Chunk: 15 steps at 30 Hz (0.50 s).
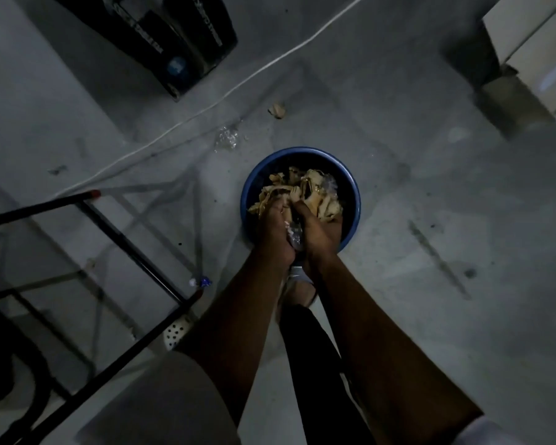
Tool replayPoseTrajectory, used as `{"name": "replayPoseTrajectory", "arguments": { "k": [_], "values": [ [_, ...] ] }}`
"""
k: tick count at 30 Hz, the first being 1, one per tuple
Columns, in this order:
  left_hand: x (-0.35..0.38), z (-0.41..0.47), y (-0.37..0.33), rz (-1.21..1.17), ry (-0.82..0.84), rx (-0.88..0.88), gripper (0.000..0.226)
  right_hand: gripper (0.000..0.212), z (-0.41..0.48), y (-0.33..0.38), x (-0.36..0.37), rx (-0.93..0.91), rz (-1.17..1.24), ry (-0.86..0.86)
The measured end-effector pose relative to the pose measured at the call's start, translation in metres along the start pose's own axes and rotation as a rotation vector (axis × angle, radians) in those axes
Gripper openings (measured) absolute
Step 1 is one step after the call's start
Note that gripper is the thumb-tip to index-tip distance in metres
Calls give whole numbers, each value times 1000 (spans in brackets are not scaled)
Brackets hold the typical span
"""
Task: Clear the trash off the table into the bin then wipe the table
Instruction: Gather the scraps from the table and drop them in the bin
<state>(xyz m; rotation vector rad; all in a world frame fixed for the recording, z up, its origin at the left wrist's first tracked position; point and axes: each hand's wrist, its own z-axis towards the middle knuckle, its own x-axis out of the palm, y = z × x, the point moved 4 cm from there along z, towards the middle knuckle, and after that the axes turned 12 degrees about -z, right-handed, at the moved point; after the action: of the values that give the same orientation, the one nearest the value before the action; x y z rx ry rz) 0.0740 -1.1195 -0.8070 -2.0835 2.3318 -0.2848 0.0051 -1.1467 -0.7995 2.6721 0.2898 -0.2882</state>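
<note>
The fingers [272, 210] of both hands are curled round a bundle of trash [315, 191], which is squeezed between the left hand [275, 231] and the right hand [316, 234] over the mouth of the blue bin [254, 181] at the centre of the frame. The bundle is judged light, soft and loose. It is made up of torn paper strips and slippery clear plastic [294, 235] that could slide out, so it is best cupped from both sides and underneath. A paper scrap [277, 109] and a plastic wrapper [227, 138] are seen on the floor [414, 194] above the bin.
</note>
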Motion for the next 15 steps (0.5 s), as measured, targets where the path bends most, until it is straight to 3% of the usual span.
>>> {"name": "replayPoseTrajectory", "arguments": {
  "k": [10, 15],
  "values": [
    [8, -17, -16, 89, 69, 24, 67, 99, -6, 10, 4, 39, 75, -44],
    [16, -41, -22, -17, 120, 75, 72, 86, -5, 7, 10, 79, 223, 87]
  ]
}}
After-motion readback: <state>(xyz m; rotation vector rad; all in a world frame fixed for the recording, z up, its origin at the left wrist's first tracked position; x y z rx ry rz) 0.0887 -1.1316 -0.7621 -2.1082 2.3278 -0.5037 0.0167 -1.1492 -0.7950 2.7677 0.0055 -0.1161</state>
